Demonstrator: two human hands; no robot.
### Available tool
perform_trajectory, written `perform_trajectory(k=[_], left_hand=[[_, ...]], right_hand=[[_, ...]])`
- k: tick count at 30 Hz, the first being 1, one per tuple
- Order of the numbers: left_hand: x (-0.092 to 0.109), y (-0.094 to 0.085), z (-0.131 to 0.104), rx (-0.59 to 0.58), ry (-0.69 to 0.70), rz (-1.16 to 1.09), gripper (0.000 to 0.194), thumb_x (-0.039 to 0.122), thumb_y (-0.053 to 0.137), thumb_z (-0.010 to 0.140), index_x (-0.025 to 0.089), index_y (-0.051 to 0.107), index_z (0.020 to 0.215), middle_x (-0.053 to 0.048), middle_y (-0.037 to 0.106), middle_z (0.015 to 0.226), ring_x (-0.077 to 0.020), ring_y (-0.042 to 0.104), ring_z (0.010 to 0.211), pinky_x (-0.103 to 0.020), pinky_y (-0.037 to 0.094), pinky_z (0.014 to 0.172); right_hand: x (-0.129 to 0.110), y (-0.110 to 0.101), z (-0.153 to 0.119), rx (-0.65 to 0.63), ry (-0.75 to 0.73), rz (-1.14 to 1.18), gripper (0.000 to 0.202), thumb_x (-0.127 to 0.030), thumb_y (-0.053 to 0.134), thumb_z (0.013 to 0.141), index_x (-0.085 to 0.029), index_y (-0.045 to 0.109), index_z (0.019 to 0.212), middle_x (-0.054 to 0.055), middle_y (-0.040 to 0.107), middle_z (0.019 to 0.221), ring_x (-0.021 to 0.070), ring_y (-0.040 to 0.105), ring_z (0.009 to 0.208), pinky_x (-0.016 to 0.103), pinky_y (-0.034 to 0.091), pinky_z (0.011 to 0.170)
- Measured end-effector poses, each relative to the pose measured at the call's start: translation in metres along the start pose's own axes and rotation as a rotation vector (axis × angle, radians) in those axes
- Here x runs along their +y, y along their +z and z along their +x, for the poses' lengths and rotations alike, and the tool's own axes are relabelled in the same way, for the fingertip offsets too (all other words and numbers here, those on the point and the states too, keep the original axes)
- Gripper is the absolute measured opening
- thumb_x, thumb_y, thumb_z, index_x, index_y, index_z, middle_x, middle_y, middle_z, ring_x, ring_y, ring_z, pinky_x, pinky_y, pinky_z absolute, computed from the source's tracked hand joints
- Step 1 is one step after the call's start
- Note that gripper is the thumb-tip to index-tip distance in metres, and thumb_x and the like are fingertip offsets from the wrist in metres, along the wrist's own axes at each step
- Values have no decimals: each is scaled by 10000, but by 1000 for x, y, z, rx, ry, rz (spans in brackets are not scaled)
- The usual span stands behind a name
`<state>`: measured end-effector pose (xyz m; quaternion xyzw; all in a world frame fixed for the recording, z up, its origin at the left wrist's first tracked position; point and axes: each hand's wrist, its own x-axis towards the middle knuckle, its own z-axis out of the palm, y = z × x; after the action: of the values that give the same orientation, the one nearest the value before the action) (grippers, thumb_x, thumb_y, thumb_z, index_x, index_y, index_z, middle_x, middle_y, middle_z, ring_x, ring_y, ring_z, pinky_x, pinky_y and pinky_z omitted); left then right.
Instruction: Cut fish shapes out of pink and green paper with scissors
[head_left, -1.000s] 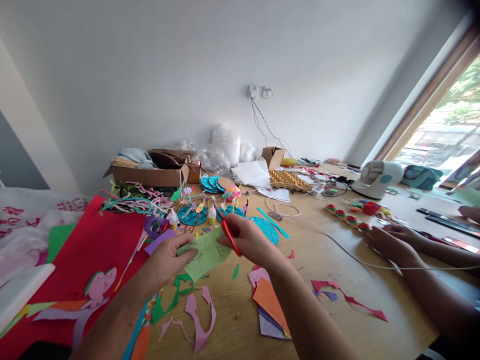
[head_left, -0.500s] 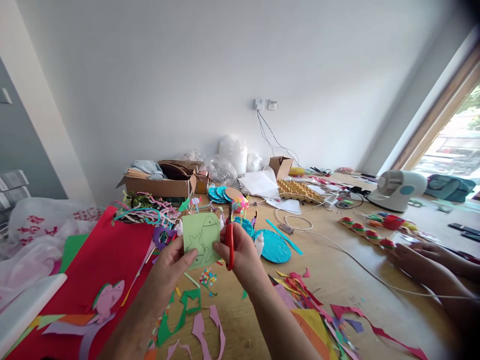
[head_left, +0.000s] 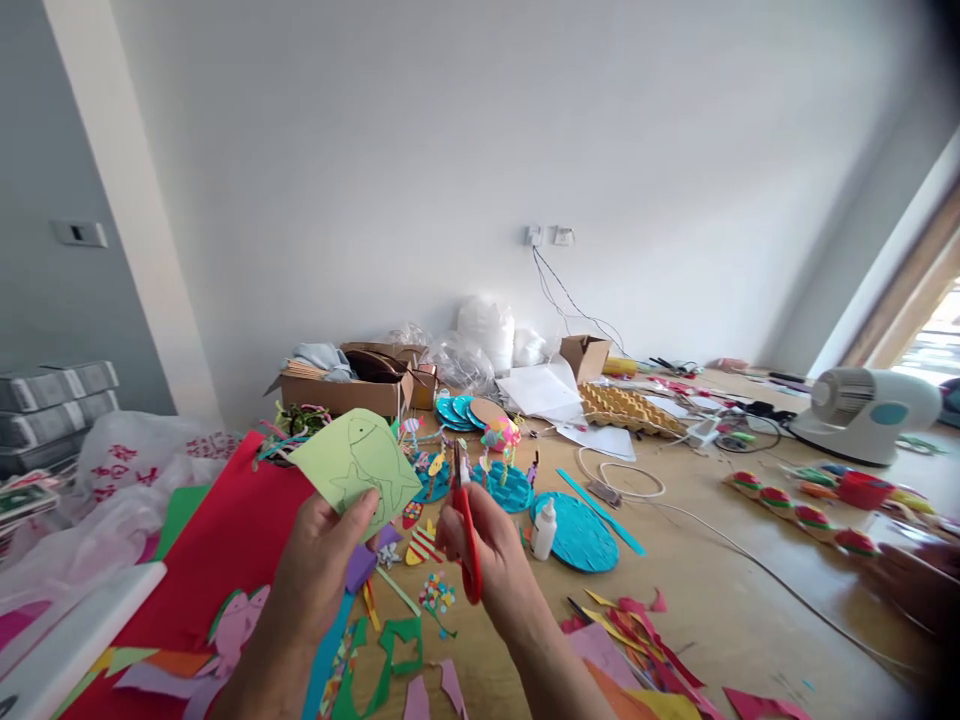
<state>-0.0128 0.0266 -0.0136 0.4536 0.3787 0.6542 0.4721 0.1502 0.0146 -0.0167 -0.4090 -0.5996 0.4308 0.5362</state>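
Holding up green paper (head_left: 358, 462) and red scissors (head_left: 469, 540), a little apart

Pinching the paper near its bottom edge in the left hand (head_left: 319, 550): thumb across the front, fingers behind, only the sheet between. Showing a drawn fish outline (head_left: 367, 445) on the near face, partly covered by the thumb. Gripping the scissors in the right hand (head_left: 493, 545), fingers curled around the handles, blades pointing up and away. Hard to tell how far the blades are spread. Both raised above the bench (head_left: 667, 570), paper to the left of the scissors.

Lying nearer on the bench: green scraps (head_left: 351, 695) and pink scraps (head_left: 451, 685). To the left, a red sheet (head_left: 225, 540) with a pink fish cutout (head_left: 241, 630) on it. Standing just beyond the right hand: a glue bottle (head_left: 544, 532), at the left edge of a round blue disc (head_left: 589, 540). At far right, a co-worker's hand (head_left: 911, 580) beside a row of red-topped pieces (head_left: 811, 518).
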Motion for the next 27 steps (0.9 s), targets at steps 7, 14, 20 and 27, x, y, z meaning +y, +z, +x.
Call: perform_trajectory(k=[7,14,20,27], left_hand=[[3,-1,-2,191,85,-76,177,297,721,700,199,665,563,-8,714,652,-169,621,606,-236,529,556],[12,9,-10,235,75,-42,83,213,761,574,200,680,568,-22,740,667,-240,708,718,-308,587,711],[1,15,-12,218,32,-185,199,285,744,676,183,736,847,-32,770,803,-263,709,880,-322,559,789],[-3,29,-16,290,16,-334,135,263,777,614,181,684,667,20,696,627,-166,646,614,-244,544,594]], right_hand=[[15,24,-23,-284,19,-232,214,-319,488,787,-217,370,640,-51,364,579,112,334,555,241,248,502],[18,25,-25,-267,-54,-265,205,-307,458,786,-221,343,640,-48,373,579,112,317,557,240,245,504],[15,25,-26,-258,-34,-204,204,-311,465,768,-224,349,625,-51,365,564,110,314,544,228,253,485],[20,28,-27,-208,-49,-196,210,-321,450,771,-224,353,612,-51,359,539,110,325,524,233,252,479]])
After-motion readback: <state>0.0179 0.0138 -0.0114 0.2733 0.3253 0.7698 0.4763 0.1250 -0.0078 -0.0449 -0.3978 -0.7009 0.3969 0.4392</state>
